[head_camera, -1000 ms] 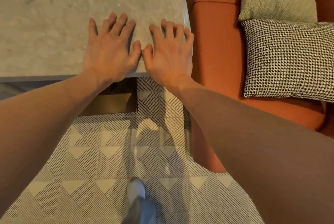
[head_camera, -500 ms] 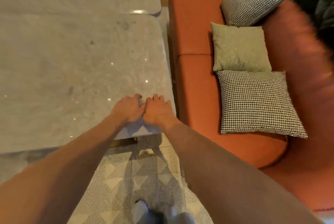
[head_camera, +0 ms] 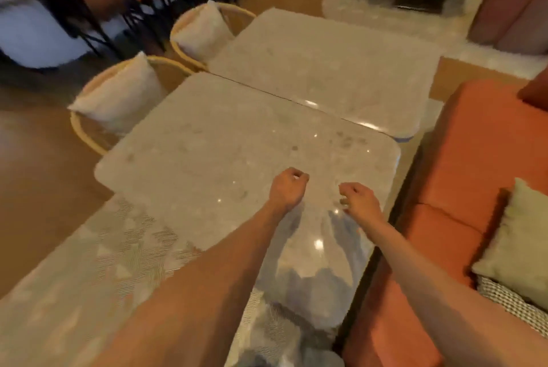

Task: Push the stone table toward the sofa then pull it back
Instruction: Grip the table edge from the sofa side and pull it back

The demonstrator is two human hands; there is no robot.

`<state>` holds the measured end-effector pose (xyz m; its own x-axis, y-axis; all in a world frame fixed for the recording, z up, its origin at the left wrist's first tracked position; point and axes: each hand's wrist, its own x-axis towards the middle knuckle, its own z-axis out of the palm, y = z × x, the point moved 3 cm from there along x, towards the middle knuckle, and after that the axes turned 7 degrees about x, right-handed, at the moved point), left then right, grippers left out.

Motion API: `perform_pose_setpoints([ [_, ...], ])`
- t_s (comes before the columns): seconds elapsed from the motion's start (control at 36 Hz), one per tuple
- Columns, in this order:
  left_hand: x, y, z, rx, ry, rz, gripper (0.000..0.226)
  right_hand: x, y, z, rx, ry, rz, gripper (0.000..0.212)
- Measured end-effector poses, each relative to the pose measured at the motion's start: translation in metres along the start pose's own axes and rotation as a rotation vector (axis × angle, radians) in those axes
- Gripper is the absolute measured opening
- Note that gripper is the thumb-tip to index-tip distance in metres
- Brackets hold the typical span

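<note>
Grey stone table (head_camera: 225, 141), orange sofa (head_camera: 462, 165)

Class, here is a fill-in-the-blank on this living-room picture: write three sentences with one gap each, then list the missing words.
1. Both hands, the left hand and the right hand, are over the ____ table.
2. The sofa is coloured ____.
3. A second table stands at the first one's ____ edge.

Missing words: stone; orange; far

Stone table (head_camera: 207, 141) stands on patterned rug (head_camera: 89, 263), beside sofa (head_camera: 462, 159)
</note>
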<state>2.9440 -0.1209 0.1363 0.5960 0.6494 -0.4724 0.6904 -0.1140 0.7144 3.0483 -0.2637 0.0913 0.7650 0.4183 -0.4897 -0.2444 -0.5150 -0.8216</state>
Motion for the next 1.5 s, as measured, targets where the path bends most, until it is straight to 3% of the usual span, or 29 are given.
perform_pose_setpoints([
  [0.11,-0.003,0.005,-0.015,-0.151,0.071,-0.07,0.029,0.009,-0.019,0.002,0.085,-0.062,0.037,0.022],
  [0.31,0.004,-0.014,-0.053,-0.422,0.164,-0.129,0.025,0.022,-0.056,0.032,0.018,-0.168,-0.024,0.022],
  [0.58,0.03,-0.067,-0.047,-0.614,0.176,-0.24,0.021,0.029,-0.059,0.045,-0.122,-0.278,-0.002,0.041],
  [0.72,0.043,-0.072,-0.015,-0.628,0.19,-0.305,0.018,0.069,-0.042,0.028,-0.19,-0.297,0.025,0.034],
  [0.81,0.056,-0.075,0.013,-0.625,0.233,-0.386,0.013,0.104,-0.031,0.016,-0.24,-0.345,0.032,0.019],
  [0.86,0.062,-0.075,0.035,-0.643,0.275,-0.438,0.013,0.13,-0.022,0.006,-0.279,-0.364,0.032,0.03],
  [0.97,0.059,-0.075,0.082,-0.676,0.367,-0.566,0.017,0.172,-0.003,-0.016,-0.339,-0.372,0.093,0.023],
  [1.08,0.041,-0.07,0.137,-0.733,0.446,-0.676,0.021,0.193,0.017,-0.051,-0.4,-0.345,0.183,0.03],
  [1.33,-0.032,-0.061,0.257,-0.769,0.812,-0.971,0.022,0.194,0.07,-0.124,-0.481,-0.264,0.241,0.05],
  [1.42,-0.044,-0.052,0.281,-0.826,0.916,-1.037,0.032,0.195,0.09,-0.132,-0.438,-0.263,0.317,0.066],
  [1.5,-0.051,-0.045,0.306,-0.904,0.912,-1.142,0.047,0.197,0.099,-0.127,-0.195,-0.305,0.45,0.064],
])
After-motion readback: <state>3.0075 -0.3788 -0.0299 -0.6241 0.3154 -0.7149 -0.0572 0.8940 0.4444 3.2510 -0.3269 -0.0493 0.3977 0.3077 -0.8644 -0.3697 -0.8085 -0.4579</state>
